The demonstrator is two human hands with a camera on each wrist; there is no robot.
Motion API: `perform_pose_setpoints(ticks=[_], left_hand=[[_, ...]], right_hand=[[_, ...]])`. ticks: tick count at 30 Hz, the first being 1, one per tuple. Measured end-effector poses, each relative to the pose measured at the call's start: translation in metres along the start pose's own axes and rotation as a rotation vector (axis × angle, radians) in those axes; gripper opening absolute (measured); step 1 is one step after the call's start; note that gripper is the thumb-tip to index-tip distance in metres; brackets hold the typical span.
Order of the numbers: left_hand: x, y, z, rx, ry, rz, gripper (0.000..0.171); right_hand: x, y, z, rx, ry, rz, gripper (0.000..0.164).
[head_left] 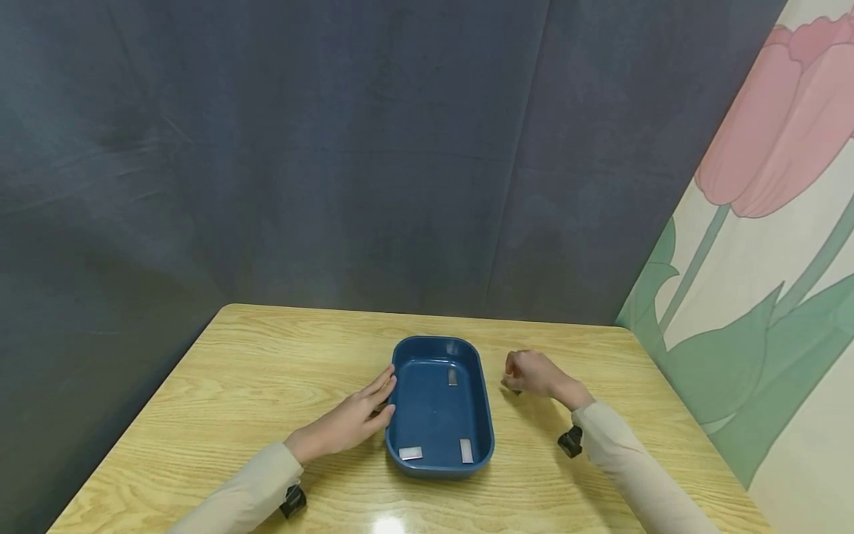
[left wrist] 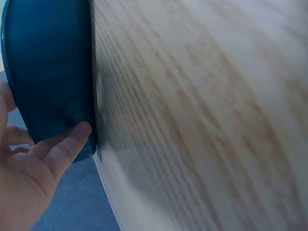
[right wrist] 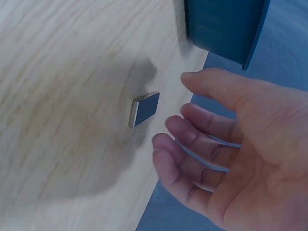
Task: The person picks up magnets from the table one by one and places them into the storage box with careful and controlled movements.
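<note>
The thumb and fingers of the right hand [head_left: 535, 373] curve loosely, a gap between them and nothing held, just above one small flat rectangular tile [right wrist: 147, 109], dark-faced with a pale edge, lying on the table beside the tray. The left hand [head_left: 348, 423] has its fingers straight and spread a little, tips touching the outer left wall of one blue rectangular tray [head_left: 434, 411] with rounded corners. From where I stand I count three more small rectangular pieces inside it: one dark piece [head_left: 452, 377] toward the far end and two pale ones [head_left: 466, 451] in the near corners; any marking on them is too small for me to read. Two black wrist devices [head_left: 570, 442] show under two beige sleeves [head_left: 634, 467]. Beneath everything is one wood-grain table [head_left: 287, 363], a dark curtain [head_left: 373, 163] behind it, a pink tulip mural [head_left: 754, 141] to the right.
</note>
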State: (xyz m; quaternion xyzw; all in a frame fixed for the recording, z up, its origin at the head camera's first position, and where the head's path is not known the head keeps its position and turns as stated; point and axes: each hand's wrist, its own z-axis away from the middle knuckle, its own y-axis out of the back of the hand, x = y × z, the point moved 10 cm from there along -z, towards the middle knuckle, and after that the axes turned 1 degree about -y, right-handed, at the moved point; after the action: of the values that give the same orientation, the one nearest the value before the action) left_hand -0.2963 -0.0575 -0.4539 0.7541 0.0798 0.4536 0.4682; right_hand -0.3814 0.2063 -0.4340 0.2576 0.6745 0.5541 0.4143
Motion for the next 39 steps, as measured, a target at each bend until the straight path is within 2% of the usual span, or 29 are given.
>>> perform_pose_setpoints(ticks=[8,18,25,39], left_hand=[[0.001,0.001,0.000,0.004,-0.004,-0.011,0.057],[0.001,0.001,0.000,0.004,-0.004,-0.006,0.057],[0.000,0.000,0.000,0.000,0.005,-0.010,0.058],[0.000,0.000,0.000,0.000,0.004,-0.002,0.057]], right_hand=[[0.010,-0.008,0.007,-0.074,-0.061,-0.014,0.015],[0.018,-0.014,0.011,-0.101,-0.079,0.025,0.012],[0.020,-0.015,0.013,-0.132,-0.117,-0.006,0.012],[0.024,-0.018,0.012,-0.152,-0.133,-0.051,0.012]])
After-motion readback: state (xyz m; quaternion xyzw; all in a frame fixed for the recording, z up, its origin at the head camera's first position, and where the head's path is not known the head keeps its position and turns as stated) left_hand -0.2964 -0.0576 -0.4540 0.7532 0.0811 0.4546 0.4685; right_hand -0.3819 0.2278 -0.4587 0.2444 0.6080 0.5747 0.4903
